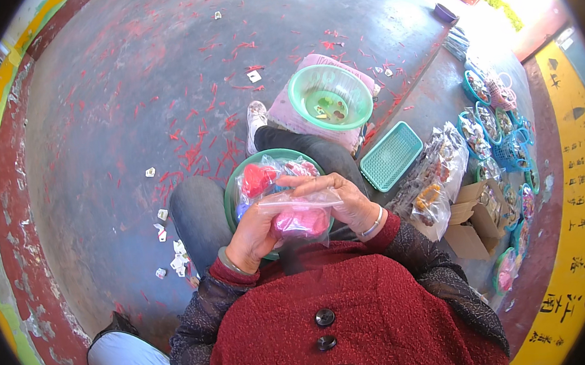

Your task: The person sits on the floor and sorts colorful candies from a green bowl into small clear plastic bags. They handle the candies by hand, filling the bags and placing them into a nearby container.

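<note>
Over my lap I hold a clear plastic zip bag (pixel 314 230) with a bright pink, soft-looking bundle inside. My left hand (pixel 252 236) grips the bag's left end, thumb side toward its top edge. At the right end, my right hand (pixel 352 208) has its thumb and fingers on the bag's top strip, its fingers reaching left across the top. Behind the bag, a green basin (pixel 230 200) rests on my lap. It contains clear-wrapped bundles, among them a red one (pixel 257 178). My hands hide part of the basin.
A pale green bowl (pixel 333 129) with small pieces inside stands on a pink padded seat (pixel 284 116). To the right are a teal basket (pixel 392 156), a heap of plastic bags (pixel 438 177), a cardboard box (pixel 466 240) and several filled baskets (pixel 512 149). Red scraps litter the floor (pixel 113 115).
</note>
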Action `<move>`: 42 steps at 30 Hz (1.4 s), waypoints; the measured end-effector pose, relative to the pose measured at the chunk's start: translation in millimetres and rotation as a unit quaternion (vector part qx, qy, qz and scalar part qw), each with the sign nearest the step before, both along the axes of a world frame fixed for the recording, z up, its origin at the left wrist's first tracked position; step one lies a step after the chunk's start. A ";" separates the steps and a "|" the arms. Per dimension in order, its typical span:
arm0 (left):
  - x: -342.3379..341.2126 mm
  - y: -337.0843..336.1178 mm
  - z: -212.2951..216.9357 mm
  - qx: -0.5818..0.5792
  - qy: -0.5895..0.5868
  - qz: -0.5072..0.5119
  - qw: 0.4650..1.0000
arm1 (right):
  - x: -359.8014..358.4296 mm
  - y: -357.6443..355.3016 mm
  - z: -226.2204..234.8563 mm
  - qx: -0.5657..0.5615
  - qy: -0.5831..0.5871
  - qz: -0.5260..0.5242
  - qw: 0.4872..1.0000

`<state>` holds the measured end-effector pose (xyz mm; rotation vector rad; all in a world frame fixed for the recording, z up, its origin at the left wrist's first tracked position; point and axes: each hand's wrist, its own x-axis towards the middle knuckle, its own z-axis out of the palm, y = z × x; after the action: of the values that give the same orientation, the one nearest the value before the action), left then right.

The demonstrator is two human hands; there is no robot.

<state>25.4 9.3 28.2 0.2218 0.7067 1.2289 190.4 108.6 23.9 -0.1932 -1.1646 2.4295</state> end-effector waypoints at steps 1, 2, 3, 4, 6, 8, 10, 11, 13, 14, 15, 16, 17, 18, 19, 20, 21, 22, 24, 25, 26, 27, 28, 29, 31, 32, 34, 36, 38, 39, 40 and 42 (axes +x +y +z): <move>0.7 -0.1 0.6 -0.013 -0.021 0.003 1.000 | 0.6 2.8 -0.5 0.024 0.006 0.012 1.000; -0.2 -0.7 -4.3 -0.017 -0.032 -0.002 0.999 | 1.5 5.0 3.1 0.073 0.001 0.020 0.997; -2.1 -1.3 -13.1 -0.022 -0.044 -0.007 0.999 | 2.6 7.1 9.9 0.122 -0.004 0.027 0.992; -2.9 -2.3 -18.1 -0.026 -0.056 -0.012 0.998 | 3.7 9.8 14.8 0.171 -0.009 0.035 0.985; -0.3 -5.4 -9.9 -0.022 -0.039 -0.002 0.999 | 6.3 17.1 18.0 0.274 -0.036 0.059 0.959; 0.0 -6.0 -7.6 -0.027 -0.045 0.000 0.999 | 7.9 22.8 22.0 0.354 -0.055 0.073 0.931; -2.8 -2.8 -8.7 -0.039 -0.073 -0.005 0.997 | 8.5 26.4 26.9 0.412 -0.065 0.079 0.905; -3.4 -1.8 -2.2 -0.029 -0.100 0.005 0.995 | 8.8 27.5 27.9 0.427 -0.070 0.082 0.898; -4.8 -0.5 20.6 -0.008 -0.153 0.024 0.988 | 9.0 29.8 29.6 0.457 -0.078 0.085 0.882; -5.5 0.6 25.2 -0.011 -0.150 0.023 0.988 | 8.5 30.7 31.9 0.479 -0.080 0.083 0.870; -6.2 1.9 28.8 -0.015 -0.148 0.022 0.989 | 7.9 31.7 35.4 0.501 -0.082 0.081 0.858; -6.9 3.6 30.4 -0.018 -0.146 0.020 0.989 | 7.3 33.2 38.8 0.522 -0.084 0.078 0.845; -9.1 4.7 29.9 -0.003 -0.101 0.009 0.995 | 7.0 36.6 41.5 0.534 -0.081 0.079 0.838; -12.8 5.4 28.8 0.011 -0.056 -0.003 0.998 | 7.6 41.6 44.5 0.545 -0.078 0.079 0.831; -16.6 7.0 28.3 0.026 -0.011 -0.015 0.999 | 8.8 46.4 48.6 0.557 -0.076 0.080 0.823; -21.1 9.8 32.9 0.023 -0.005 0.002 1.000 | 10.1 50.8 59.0 0.565 -0.091 0.057 0.818; -26.4 14.5 42.6 0.020 0.002 0.019 1.000 | 12.1 54.3 75.0 0.573 -0.105 0.035 0.812; -30.7 19.9 54.5 0.016 0.008 0.036 0.999 | 12.8 54.3 90.7 0.580 -0.120 0.012 0.806; -41.6 30.7 71.4 0.044 0.049 0.067 0.996 | 7.3 44.9 122.9 0.657 -0.111 -0.061 0.744; -44.8 37.2 77.9 0.057 0.052 0.078 0.994 | 3.2 39.9 133.4 0.691 -0.106 -0.097 0.708; -46.9 42.6 88.9 0.071 0.056 0.087 0.992 | -1.5 33.4 139.2 0.744 -0.142 -0.124 0.642; -47.7 45.8 94.0 0.064 0.073 0.095 0.991 | -6.9 25.1 142.9 0.789 -0.176 -0.151 0.569; -47.9 48.1 98.0 0.057 0.090 0.103 0.989 | -11.6 22.2 141.9 0.817 -0.189 -0.173 0.517; -47.0 49.7 101.0 0.052 0.107 0.110 0.987 | -16.1 19.1 141.3 0.840 -0.204 -0.196 0.463; -36.7 52.1 105.7 0.033 0.132 0.111 0.984 | -21.6 19.6 129.3 0.861 -0.196 -0.237 0.405; -33.8 52.5 106.3 0.023 0.143 0.112 0.983 | -21.6 19.4 124.5 0.856 -0.203 -0.239 0.410; -34.7 52.0 97.9 0.021 0.113 0.078 0.990 | -21.5 18.1 115.1 0.847 -0.215 -0.242 0.421; -35.4 50.1 83.3 0.026 0.084 0.047 0.995 | -22.5 18.5 105.5 0.840 -0.193 -0.247 0.443; -37.1 45.8 64.9 0.041 0.052 0.017 0.998 | -23.5 20.5 94.5 0.809 -0.185 -0.238 0.504; -37.6 41.9 55.5 0.010 0.058 0.017 0.998 | -24.0 22.9 88.0 0.780 -0.187 -0.225 0.553; -38.9 36.1 50.5 -0.008 0.089 0.023 0.996 | -24.5 25.9 80.9 0.749 -0.188 -0.211 0.599; -43.6 24.2 42.4 -0.044 0.150 0.032 0.987 | -20.7 36.6 64.6 0.659 -0.252 -0.116 0.699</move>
<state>-18.2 33.5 70.6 0.3172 1.0339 1.2340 169.7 145.2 88.5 -0.4894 -2.5777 0.8213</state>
